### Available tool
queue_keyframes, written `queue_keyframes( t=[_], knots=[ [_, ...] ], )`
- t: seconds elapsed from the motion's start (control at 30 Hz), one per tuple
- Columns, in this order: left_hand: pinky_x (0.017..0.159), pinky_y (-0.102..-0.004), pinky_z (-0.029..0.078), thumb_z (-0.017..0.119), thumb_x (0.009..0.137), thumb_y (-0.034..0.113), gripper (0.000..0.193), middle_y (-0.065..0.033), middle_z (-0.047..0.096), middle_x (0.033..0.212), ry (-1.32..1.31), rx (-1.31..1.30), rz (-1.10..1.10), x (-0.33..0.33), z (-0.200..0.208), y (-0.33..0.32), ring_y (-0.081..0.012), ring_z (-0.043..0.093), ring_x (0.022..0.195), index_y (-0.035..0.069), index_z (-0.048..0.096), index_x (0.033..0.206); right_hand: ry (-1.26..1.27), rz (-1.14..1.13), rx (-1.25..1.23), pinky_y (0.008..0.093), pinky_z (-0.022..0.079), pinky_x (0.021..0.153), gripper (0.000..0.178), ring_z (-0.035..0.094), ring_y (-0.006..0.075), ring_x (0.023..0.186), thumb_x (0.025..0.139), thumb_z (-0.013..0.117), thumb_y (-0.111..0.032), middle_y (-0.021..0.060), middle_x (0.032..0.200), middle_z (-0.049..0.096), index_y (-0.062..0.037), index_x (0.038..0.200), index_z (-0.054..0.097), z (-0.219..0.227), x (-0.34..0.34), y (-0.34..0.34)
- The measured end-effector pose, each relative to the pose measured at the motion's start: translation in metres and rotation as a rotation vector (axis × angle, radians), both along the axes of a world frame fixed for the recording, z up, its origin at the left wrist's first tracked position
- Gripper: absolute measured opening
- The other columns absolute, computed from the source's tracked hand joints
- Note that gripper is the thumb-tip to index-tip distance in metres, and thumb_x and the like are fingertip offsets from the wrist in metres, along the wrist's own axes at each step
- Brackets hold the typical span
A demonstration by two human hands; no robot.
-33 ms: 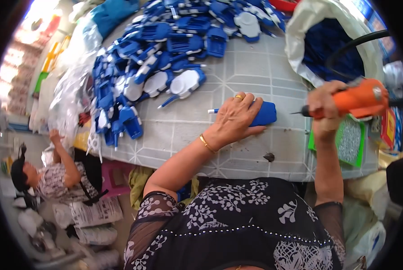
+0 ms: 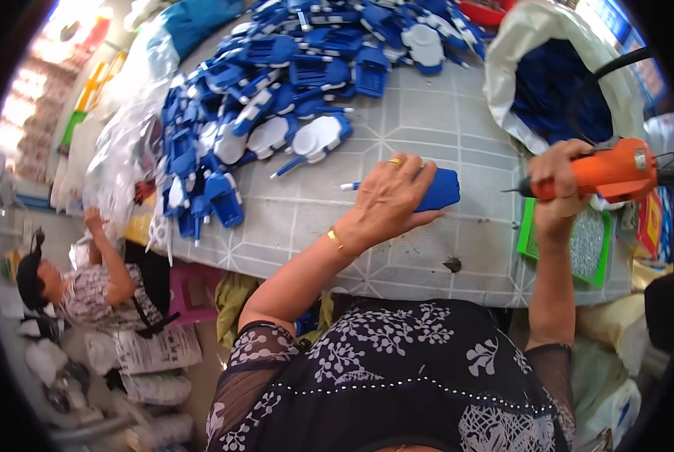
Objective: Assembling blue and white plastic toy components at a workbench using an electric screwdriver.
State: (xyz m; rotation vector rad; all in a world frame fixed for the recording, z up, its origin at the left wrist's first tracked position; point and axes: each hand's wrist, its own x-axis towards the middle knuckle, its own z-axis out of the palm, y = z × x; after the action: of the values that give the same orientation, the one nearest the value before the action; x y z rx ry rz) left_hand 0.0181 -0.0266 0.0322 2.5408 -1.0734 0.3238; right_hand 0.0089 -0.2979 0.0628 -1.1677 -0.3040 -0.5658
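My left hand [image 2: 390,194] lies over a blue plastic piece [image 2: 439,190] on the table, its fingers wrapped round it. A thin blue stem with a white tip [image 2: 348,186] sticks out on the hand's left side; the rest is hidden under the palm. In my right hand [image 2: 557,181] is an orange electric screwdriver [image 2: 616,172], held level above the table. Its dark nose and thin bit point left toward the blue piece, with a gap between them. Just below the tool sits a green tray [image 2: 527,233] of small silvery bits, probably screws.
Many blue and white plastic assemblies [image 2: 277,83] are heaped at the far left and middle. A white sack [image 2: 503,90] of blue parts stands at the far right, near a black cable [image 2: 619,62]. A dark speck [image 2: 452,264] lies near the front edge. Another person [image 2: 88,290] sits at left.
The screwdriver and my right hand have shifted slightly right, away from the blue piece. My left hand and the blue piece have edged slightly left. The whole view has shifted a little.
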Motion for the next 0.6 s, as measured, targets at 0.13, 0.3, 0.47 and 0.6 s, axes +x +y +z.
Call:
queue_keyframes(
  t=[0.13, 0.3, 0.47, 0.6],
  knots=[
    [0.081, -0.0453, 0.053, 0.091, 0.073, 0.045, 0.070, -0.0157, 0.065, 0.106, 0.016, -0.115, 0.191, -0.055, 0.066, 0.089, -0.0367, 0.064, 0.097, 0.004, 0.068, 0.125, 0.248, -0.435, -0.955, 0.0441, 0.054, 0.077, 0.038, 0.070, 0.0250, 0.079, 0.094, 0.075, -0.036, 0.0078, 0.086, 0.070, 0.0002, 0.101, 0.067, -0.002, -0.005, -0.064],
    [0.080, -0.0438, 0.054, 0.091, 0.072, 0.041, 0.061, -0.0158, 0.069, 0.103, 0.334, -0.025, 0.543, -0.164, 0.058, 0.219, -0.0357, 0.068, 0.091, 0.003, 0.074, 0.116, 0.574, 0.082, -1.724, 0.0463, 0.056, 0.076, 0.033, 0.073, 0.0354, 0.086, 0.090, 0.076, -0.036, 0.0168, 0.090, 0.075, -0.0042, 0.100, 0.074, 0.000, -0.001, 0.006],
    [0.086, -0.0429, 0.053, 0.088, 0.075, 0.047, 0.063, -0.0162, 0.068, 0.104, 0.653, -0.137, 0.859, -0.259, -0.044, 0.288, -0.0368, 0.067, 0.099, 0.005, 0.075, 0.119, -0.312, 0.108, -1.396, 0.0467, 0.055, 0.085, 0.041, 0.067, 0.0350, 0.100, 0.086, 0.072, -0.008, 0.0136, 0.115, 0.068, -0.0060, 0.126, 0.066, -0.049, 0.100, 0.152],
    [0.086, -0.0473, 0.052, 0.085, 0.076, 0.054, 0.068, -0.0165, 0.067, 0.109, 0.648, 0.113, 0.899, -0.263, -0.066, 0.277, -0.0373, 0.066, 0.103, 0.006, 0.073, 0.122, -0.658, 0.115, -1.433, 0.0437, 0.052, 0.083, 0.043, 0.065, 0.0339, 0.099, 0.081, 0.071, -0.009, 0.0123, 0.108, 0.067, -0.0098, 0.123, 0.065, -0.068, 0.158, 0.206]
  ],
)
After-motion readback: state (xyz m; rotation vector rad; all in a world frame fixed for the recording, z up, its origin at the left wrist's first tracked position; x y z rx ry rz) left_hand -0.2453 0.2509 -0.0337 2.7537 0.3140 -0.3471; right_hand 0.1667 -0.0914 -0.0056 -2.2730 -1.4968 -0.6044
